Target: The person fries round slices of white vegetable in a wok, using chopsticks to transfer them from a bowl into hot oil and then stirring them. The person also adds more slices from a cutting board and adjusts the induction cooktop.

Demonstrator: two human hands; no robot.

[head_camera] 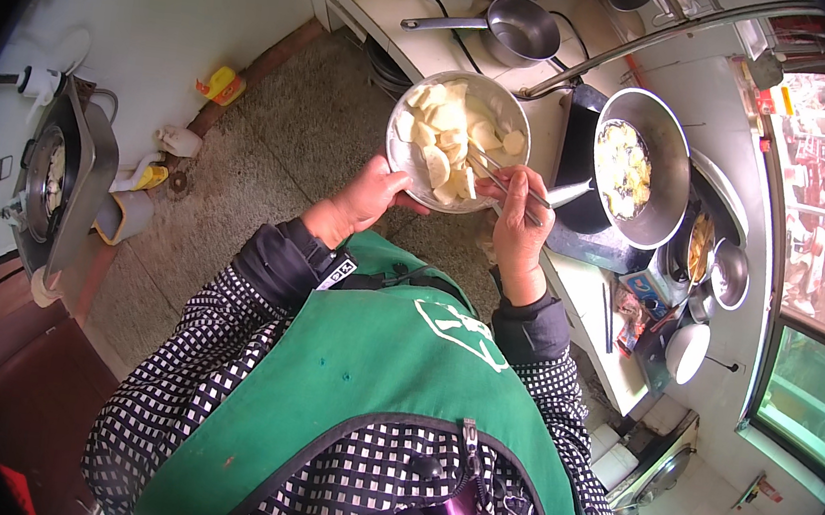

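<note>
My left hand (366, 196) grips the near-left rim of a round metal bowl (404, 169), thumb inside and fingers beneath. Pale, thick vegetable slices (445, 129) fill much of the bowl, perhaps potato. Between the fingers of my right hand (519, 231) is a pair of metal chopsticks (489, 161), their tips among the slices. To the right, a wok (655, 208) sits on a dark cooktop (579, 147), with pieces frying in bubbling oil (621, 170). The wok's handle (568, 194) points toward my right hand.
A small saucepan (520, 33) stands on the white counter (421, 28) beyond the bowl. Bowls, including a white bowl (687, 353), crowd the counter's right side beside dark chopsticks (607, 317). At left is a sink (96, 149); a yellow jug (223, 87) stands on the floor by the wall.
</note>
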